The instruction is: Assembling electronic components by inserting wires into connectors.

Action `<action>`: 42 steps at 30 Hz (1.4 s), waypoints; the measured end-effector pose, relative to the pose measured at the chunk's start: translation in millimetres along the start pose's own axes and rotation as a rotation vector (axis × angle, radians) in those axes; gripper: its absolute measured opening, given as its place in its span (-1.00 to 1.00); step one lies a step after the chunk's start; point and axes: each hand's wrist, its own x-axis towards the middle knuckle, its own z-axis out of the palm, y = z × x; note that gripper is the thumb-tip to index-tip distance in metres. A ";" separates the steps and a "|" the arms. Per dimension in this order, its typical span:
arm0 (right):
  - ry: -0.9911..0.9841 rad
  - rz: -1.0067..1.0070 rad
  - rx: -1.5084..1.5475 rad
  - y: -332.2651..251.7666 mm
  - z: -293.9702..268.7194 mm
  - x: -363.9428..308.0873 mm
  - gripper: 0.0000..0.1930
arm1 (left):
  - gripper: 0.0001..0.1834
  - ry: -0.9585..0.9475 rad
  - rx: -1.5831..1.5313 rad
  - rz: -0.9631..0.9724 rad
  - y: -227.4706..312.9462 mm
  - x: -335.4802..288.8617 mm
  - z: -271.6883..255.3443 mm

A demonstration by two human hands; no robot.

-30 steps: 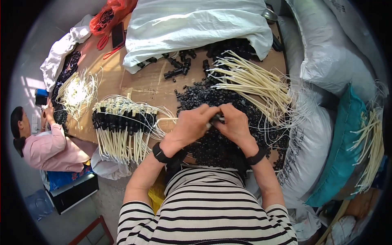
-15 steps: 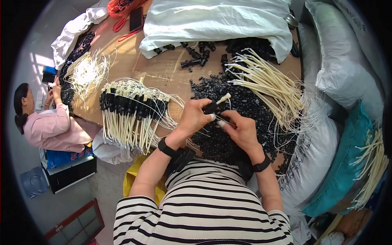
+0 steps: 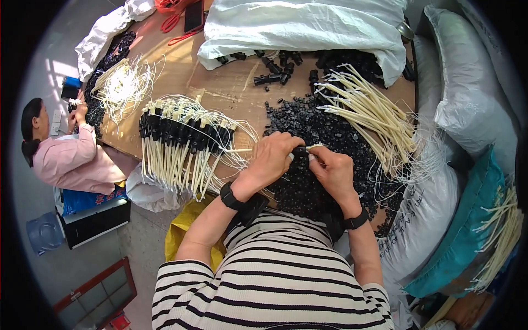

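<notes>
My left hand (image 3: 273, 157) is closed around a black plastic fitting (image 3: 300, 149), mostly covered by the fingers. A thin cream tube (image 3: 240, 150) sticks out on the left side of that hand. At the fitting's right end, my right hand (image 3: 334, 169) pinches a small cream connector (image 3: 314, 146) between thumb and fingers. Both hands are over a heap of small black plastic pieces (image 3: 291, 187). To their left lies a row of black fittings with cream tubes and white wires (image 3: 190, 135). Loose cream tubes with white wires (image 3: 374, 113) lie to the right.
A white sack (image 3: 302, 27) lies at the table's far side, with larger black fittings (image 3: 270, 66) before it. Full sacks (image 3: 467, 71) and a teal sack (image 3: 467, 231) flank the right edge. A co-worker (image 3: 69, 154) sits at the left, near a bundle of white wires (image 3: 124, 91).
The fitting has turned, and its cream end is now between my right fingers. My hands have come closer together, and the view has shifted slightly.
</notes>
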 end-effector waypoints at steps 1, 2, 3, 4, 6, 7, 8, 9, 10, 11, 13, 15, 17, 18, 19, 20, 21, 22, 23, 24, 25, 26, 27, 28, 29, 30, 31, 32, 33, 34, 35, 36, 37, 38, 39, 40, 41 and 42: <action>-0.021 -0.008 0.019 0.3 0.9 0.0 -0.90 | -0.62 -0.027 0.009 0.016 -0.7 -0.4 1.3; -0.023 -0.009 0.020 0.2 1.6 -0.4 -0.90 | -0.61 -0.055 0.017 0.031 -1.3 -0.6 2.9; -0.017 0.037 0.052 -1.1 1.6 -0.7 -0.88 | -0.61 -0.054 0.016 0.030 -1.3 -0.5 4.5; -0.012 0.083 0.084 -2.3 1.8 -0.9 -0.87 | -0.60 -0.046 -0.014 0.036 -1.4 -0.1 6.5; -0.062 0.012 0.076 -4.7 3.2 -1.8 -0.85 | -0.59 -0.039 -0.047 0.039 0.7 0.3 7.1; -0.110 -0.059 0.068 -5.9 3.0 -2.8 -0.84 | -0.56 -0.141 -0.101 -0.035 3.6 1.6 4.5; -0.178 -0.060 0.065 -8.7 -1.1 -3.9 -0.82 | -0.54 -0.242 -0.155 -0.109 5.4 2.4 2.7; -0.176 -0.060 0.064 -5.9 -0.8 -5.1 -0.82 | -0.54 -0.243 -0.156 -0.106 4.2 4.0 1.4; -0.172 -0.049 0.044 -1.9 0.7 -6.7 -0.84 | -0.55 -0.122 -0.212 -0.021 2.3 5.0 -0.6; -0.167 -0.040 0.024 0.0 1.7 -7.3 -0.86 | -0.55 -0.001 -0.266 0.064 0.6 6.2 -2.6; -0.150 -0.044 0.014 -2.5 2.8 -7.3 -0.84 | -0.63 0.073 -0.214 0.098 -3.3 5.9 -4.4; -0.130 -0.050 0.005 -5.4 2.9 -6.8 -0.82 | -0.81 0.178 -0.204 0.243 -11.8 4.6 -2.1; -0.112 0.031 0.272 -7.6 0.5 -5.5 -0.78 | -0.83 0.232 -0.258 0.266 -9.7 0.7 -2.9; -0.102 -0.093 0.352 -5.2 7.0 -6.5 -0.77 | -0.82 0.229 -0.280 0.335 -6.9 -3.2 -2.9; -0.101 -0.097 0.358 -4.3 7.8 -9.0 -0.77 | -0.80 0.224 -0.303 0.405 -4.7 -6.7 -3.1; -0.201 -0.062 0.284 -4.7 6.9 -12.9 -0.80 | -0.81 0.178 -0.276 0.400 -5.3 -10.1 -2.2; -0.301 -0.029 0.207 -5.3 6.8 -15.7 -0.83 | -0.81 0.179 -0.269 0.399 -9.7 -11.5 -2.7; -0.277 0.059 0.240 -8.0 7.3 -16.2 -0.85 | -0.83 0.142 -0.337 0.334 -15.1 -13.0 -4.2; -0.275 0.056 0.245 -7.9 9.4 -14.8 -0.85 | -0.83 0.104 -0.404 0.270 -18.6 -13.7 -6.2; -0.262 0.034 0.326 -7.3 11.6 -14.8 -0.86 | -0.85 0.102 -0.419 0.262 -16.6 -13.8 -9.7; -0.248 0.013 0.407 -6.8 13.2 -14.7 -0.88 | -0.85 0.099 -0.417 0.262 -16.5 -12.9 -10.0; -0.245 0.014 0.410 -6.2 13.9 -14.6 -0.88 | -0.83 0.070 -0.365 0.278 -16.3 -10.8 -9.4; -0.216 0.027 0.334 -5.6 14.6 -13.8 -0.87 | -0.81 0.042 -0.311 0.292 -16.7 -8.9 -10.2; -0.186 0.041 0.259 -4.7 14.8 -13.0 -0.86 | -0.76 0.159 -0.227 0.174 -22.1 -4.9 -8.9; -0.183 0.041 0.263 -3.5 13.2 -12.3 -0.86 | -0.71 0.274 -0.143 0.057 -32.3 1.0 -6.4; -0.141 0.162 0.327 -3.8 10.5 -12.0 -0.87 | -0.62 0.301 0.004 -0.050 -46.2 5.4 -8.7; -0.101 0.282 0.390 -3.9 8.7 -11.7 -0.88 | -0.62 0.304 0.011 -0.053 -58.3 9.5 -7.0; -0.080 0.323 0.437 -5.0 8.5 -11.3 -0.89 | -0.61 0.237 0.050 -0.052 -69.7 12.6 -5.6; -0.078 0.323 0.439 -3.4 7.7 -11.8 -0.89 | -0.59 0.164 0.084 -0.047 -74.7 17.3 -6.0; -0.082 0.335 0.418 -1.7 6.6 -12.2 -0.90 | -0.62 0.119 0.078 -0.090 -77.7 20.0 -6.0; -0.088 0.345 0.398 -1.1 6.3 -12.4 -0.90 | -0.62 0.119 0.081 -0.090 -82.0 21.2 -6.4; -0.072 0.351 0.397 -1.7 5.0 -12.2 -0.90 | -0.64 0.149 0.003 -0.118 -84.7 22.9 -7.4; -0.069 0.352 0.400 0.0 4.9 -13.1 -0.90 | -0.66 0.180 -0.074 -0.147 -87.2 23.0 -8.9; -0.071 0.377 0.405 2.9 4.8 -14.4 -0.90 | -0.68 0.172 -0.086 -0.195 -89.0 18.2 -11.9; -0.072 0.403 0.410 4.5 5.3 -15.7 -0.90 | -0.68 0.169 -0.085 -0.194 -86.5 16.1 -13.5; -0.071 0.404 0.412 4.9 6.2 -15.5 -0.90 | -0.69 0.189 -0.216 -0.266 -84.4 13.9 -14.5; -0.061 0.423 0.412 5.5 7.2 -14.4 -0.90 | -0.71 0.208 -0.347 -0.337 -81.0 11.2 -15.3; -0.050 0.443 0.410 6.7 7.9 -12.1 -0.90 | -0.71 0.206 -0.348 -0.334 -72.0 10.3 -17.2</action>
